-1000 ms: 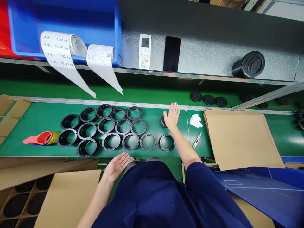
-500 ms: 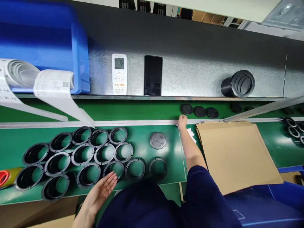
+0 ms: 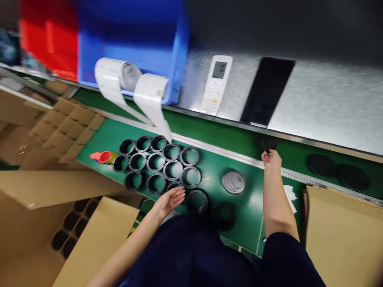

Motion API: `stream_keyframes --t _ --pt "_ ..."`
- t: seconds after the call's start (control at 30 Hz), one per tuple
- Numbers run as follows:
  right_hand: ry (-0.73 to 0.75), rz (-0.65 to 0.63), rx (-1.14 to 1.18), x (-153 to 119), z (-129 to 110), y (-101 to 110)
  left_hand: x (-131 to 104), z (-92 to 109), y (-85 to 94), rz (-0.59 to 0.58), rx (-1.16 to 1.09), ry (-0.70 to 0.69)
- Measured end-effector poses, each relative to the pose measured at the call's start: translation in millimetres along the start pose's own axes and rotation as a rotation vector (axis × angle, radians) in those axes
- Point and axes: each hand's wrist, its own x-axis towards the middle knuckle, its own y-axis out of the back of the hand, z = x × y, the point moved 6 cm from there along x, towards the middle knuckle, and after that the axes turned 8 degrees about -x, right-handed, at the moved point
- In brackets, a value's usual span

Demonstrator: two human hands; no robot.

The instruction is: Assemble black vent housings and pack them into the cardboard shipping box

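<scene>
My right hand (image 3: pixel 271 158) is at the back strip of the green bench, its fingers pinched on the edge of a black round disc (image 3: pixel 269 143). Two more black discs lie to its right, the nearer disc (image 3: pixel 321 165) and the farther disc (image 3: pixel 353 177). My left hand (image 3: pixel 171 201) is open, palm up and fingers extended, beside the front of a group of black flanged rings (image 3: pixel 156 183); it holds nothing. A grey round disc with curved ridges (image 3: pixel 233 182) lies on the bench between my hands. A dark ring (image 3: pixel 224 215) sits near the front edge, blurred.
On the metal shelf are a blue bin (image 3: pixel 176 59), a white remote (image 3: pixel 217 85) and a black phone (image 3: pixel 268 91). Paper label strips (image 3: pixel 152 95) hang over its edge. Cardboard sheets (image 3: pixel 344 235) lie at right; an open carton (image 3: pixel 32 223) stands at lower left.
The view has swung left, bringing the carton and a red bin into sight. My right hand has closed on the leftmost black disc, which is now farther from the other two. My left hand stays open.
</scene>
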Motion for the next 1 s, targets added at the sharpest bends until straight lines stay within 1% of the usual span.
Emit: stream_keyframes --t 0.03,0.07,0.1,0.13,0.17,0.2,0.23,0.27,0.3,0.33,0.37,0.47,0.53,0.57,0.63,0.7,0.87,0.93,1.0 --pt "-0.052 -0.059 0.020 -22 3 -23 -1 0 -3.5 -0.026 -0.016 0.000" --pt "-0.092 -0.166 0.015 -50 4 -50 -2 2 -7.0 -0.057 -0.032 -0.003" --pt "-0.117 -0.322 -0.005 -82 1 -78 -4 3 -11.1 -0.102 -0.052 -0.006" --pt "-0.127 -0.527 -0.033 -119 -5 -107 -7 4 -15.9 -0.165 -0.076 -0.002" --pt "-0.105 -0.766 -0.071 -158 -14 -136 -11 5 -20.5 -0.237 -0.103 0.007" --pt "-0.046 -1.006 -0.112 -199 -27 -160 -15 6 -24.3 -0.310 -0.131 0.019" --pt "0.046 -1.201 -0.157 -235 -41 -178 -21 7 -27.0 -0.379 -0.155 0.036" --pt "0.157 -1.330 -0.204 -265 -56 -191 -26 7 -27.8 -0.433 -0.174 0.053" --pt "0.267 -1.394 -0.252 -287 -70 -201 -32 6 -26.9 -0.470 -0.187 0.067" --pt "0.365 -1.395 -0.298 -302 -83 -207 -37 6 -24.8 -0.497 -0.200 0.072" --pt "0.443 -1.354 -0.333 -312 -94 -210 -43 7 -22.4 -0.524 -0.218 0.065" --pt "0.568 -1.169 -0.371 -332 -118 -210 -64 12 -16.2 -0.620 -0.291 -0.014" --pt "0.636 -1.064 -0.405 -349 -124 -205 -77 18 -12.1 -0.668 -0.334 -0.087" --pt "0.672 -1.037 -0.439 -361 -125 -203 -83 21 -9.7 -0.684 -0.347 -0.120" --pt "0.732 -1.013 -0.526 -383 -124 -198 -91 26 -3.8 -0.707 -0.363 -0.174" --pt "0.772 -0.975 -0.598 -400 -125 -194 -97 30 3.6 -0.728 -0.367 -0.203" --pt "0.887 -0.788 -0.653 -414 -144 -182 -111 30 23.7 -0.767 -0.364 -0.188" --pt "0.924 -0.741 -0.649 -418 -151 -181 -116 27 29.2 -0.772 -0.371 -0.167" --pt "0.956 -0.727 -0.660 -427 -154 -182 -121 23 32.0 -0.780 -0.371 -0.138"
